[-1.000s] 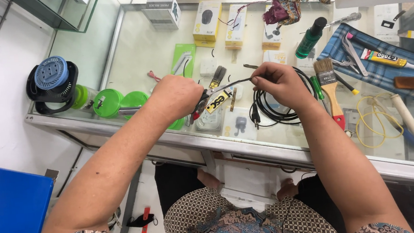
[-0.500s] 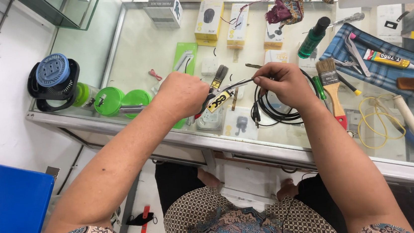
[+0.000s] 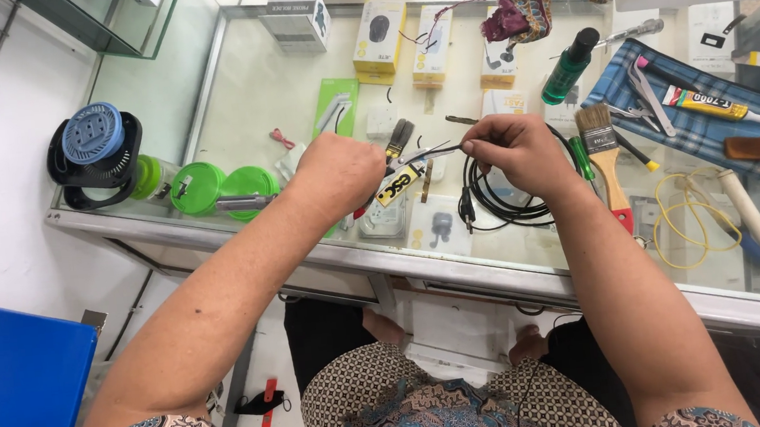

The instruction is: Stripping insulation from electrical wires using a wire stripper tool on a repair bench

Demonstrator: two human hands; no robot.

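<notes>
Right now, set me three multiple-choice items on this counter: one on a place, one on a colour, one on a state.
1. Where does the paintbrush lie?
A. Beside the right hand, on the glass counter
B. On the blue fan
C. On the floor

2. What colour is the bottle?
A. Red
B. Green
C. White

3. What is the left hand doing?
A. Lying flat and open
B. Closed around a tool
C. Holding the cloth

Answers: 1 A, the brush lies on the glass just to the side of the right hand. 2 B, its body is green under a black cap. 3 B, the fingers are curled shut and the tool's thin metal tips stick out toward the black cable that the right hand pinches.
</notes>
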